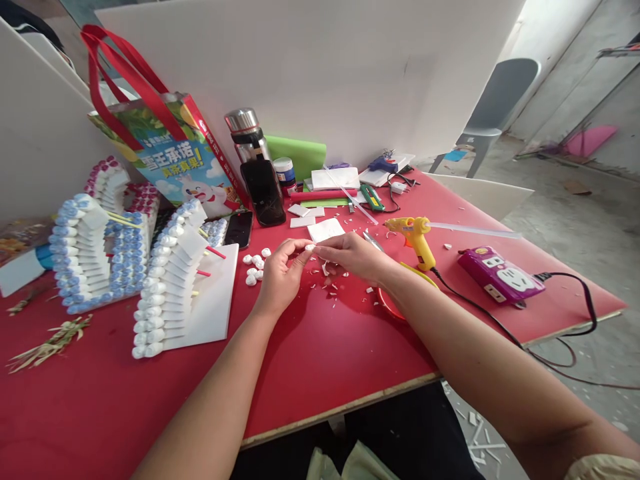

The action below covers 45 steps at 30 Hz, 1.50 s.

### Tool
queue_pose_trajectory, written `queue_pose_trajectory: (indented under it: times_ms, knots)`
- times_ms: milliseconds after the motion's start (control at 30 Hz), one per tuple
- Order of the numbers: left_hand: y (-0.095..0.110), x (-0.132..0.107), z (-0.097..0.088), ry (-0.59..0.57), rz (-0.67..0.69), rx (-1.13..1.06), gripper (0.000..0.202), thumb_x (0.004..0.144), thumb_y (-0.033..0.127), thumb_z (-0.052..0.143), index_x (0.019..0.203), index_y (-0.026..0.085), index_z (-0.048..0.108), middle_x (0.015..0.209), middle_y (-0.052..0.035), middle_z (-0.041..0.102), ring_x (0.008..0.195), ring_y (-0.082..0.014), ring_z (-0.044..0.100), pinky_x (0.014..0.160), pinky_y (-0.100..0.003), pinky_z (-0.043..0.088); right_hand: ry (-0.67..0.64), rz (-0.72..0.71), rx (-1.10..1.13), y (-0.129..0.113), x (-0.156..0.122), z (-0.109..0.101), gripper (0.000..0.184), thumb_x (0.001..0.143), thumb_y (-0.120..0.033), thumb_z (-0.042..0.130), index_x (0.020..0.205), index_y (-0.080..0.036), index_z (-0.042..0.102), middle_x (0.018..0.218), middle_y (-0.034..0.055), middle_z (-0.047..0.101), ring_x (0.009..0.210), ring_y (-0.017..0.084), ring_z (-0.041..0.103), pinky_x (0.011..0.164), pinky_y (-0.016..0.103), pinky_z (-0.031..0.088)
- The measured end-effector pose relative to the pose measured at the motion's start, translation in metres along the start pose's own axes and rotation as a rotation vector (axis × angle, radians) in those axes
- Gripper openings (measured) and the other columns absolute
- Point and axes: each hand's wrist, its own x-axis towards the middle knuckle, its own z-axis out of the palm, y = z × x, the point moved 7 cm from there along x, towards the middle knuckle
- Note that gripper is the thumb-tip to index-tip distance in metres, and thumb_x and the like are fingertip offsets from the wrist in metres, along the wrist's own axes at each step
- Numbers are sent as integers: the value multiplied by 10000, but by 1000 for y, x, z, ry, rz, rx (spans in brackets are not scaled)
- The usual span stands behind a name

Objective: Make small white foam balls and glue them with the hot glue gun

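Observation:
Over the middle of the red table (pixel 320 373), the fingertips of both hands pinch one small white foam piece (pixel 310 247). My left hand (pixel 283 272) holds it from the left and my right hand (pixel 353 253) from the right; the fingers hide most of it. Beside my left hand lies a group of several white rounded foam pieces (pixel 254 267). White scraps are strewn beneath my hands. Further left stands a white fan-shaped foam model (pixel 183 293) edged with rounded white pieces. Behind my hands lies a white foam square (pixel 326 230).
A yellow glue gun (pixel 415 237) and a purple power strip (pixel 500 273) with cords sit at the right. A red round container (pixel 393 307) is partly under my right forearm. At the back are a thermos (pixel 244 133), a gift bag (pixel 185 153) and a green cutter (pixel 371 197).

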Motion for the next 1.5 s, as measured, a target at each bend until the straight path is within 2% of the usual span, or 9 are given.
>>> queue_pose_trajectory:
  times_ms: [167,433,633,733,900,1000,1167,1367,1500]
  knots:
    - [-1,0,0,5,-9,24,272,915,423,610,1026,195,709,1030,-71,722,985,-208,658,909,-301,485,133,-169,-455,-9,-3,-5,320,907,-349,576,650,-162,613,522,-8,595,473,91,492,475,212,362]
    - [-11,-1,0,72,-85,-38,284,856,454,680,982,202,714,990,-56,730,933,-200,664,882,-306,502,236,-333,-774,-17,-5,-3,337,939,-224,493,616,-175,575,610,12,648,564,114,515,592,236,338]
    - [-20,-2,6,81,-170,-233,295,841,451,699,970,186,693,908,-40,712,846,-168,648,821,-282,503,262,-433,-1165,-20,-7,7,197,922,-174,504,798,-156,656,755,89,664,648,163,531,613,279,308]
    - [-16,-2,4,60,-135,-112,271,861,439,680,968,191,690,902,-35,705,858,-170,645,818,-272,491,248,-360,-1011,-17,-5,4,243,938,-204,514,732,-157,635,724,87,665,645,163,562,613,272,360]
    - [-10,0,0,16,-93,-33,277,903,442,621,1006,191,674,942,-42,709,864,-175,651,817,-273,489,72,33,-70,9,4,-1,414,970,-490,512,786,-142,641,746,97,693,596,171,644,576,296,542]
    - [-7,1,0,-3,-72,-31,271,911,431,610,1008,186,673,968,-51,712,906,-187,652,855,-285,484,44,155,254,16,3,1,422,948,-509,553,832,-118,659,797,115,691,584,175,634,576,366,607]
    - [-2,2,3,-30,-24,-7,245,925,407,595,988,184,674,949,-46,704,912,-182,645,877,-282,477,49,150,321,15,1,1,318,890,-389,679,729,-117,643,667,38,577,543,111,516,583,354,633]
    - [-8,1,3,-10,-43,-7,255,911,423,613,965,179,666,940,-43,699,906,-184,649,855,-282,490,-14,60,180,8,2,4,374,748,-450,795,650,-144,604,632,-18,476,548,88,455,573,318,608]
    - [-13,1,2,0,-56,0,288,898,452,624,988,184,678,996,-58,713,933,-199,658,871,-300,499,9,3,-39,5,3,3,344,832,-421,698,636,-169,568,549,-45,431,481,86,467,538,263,523]
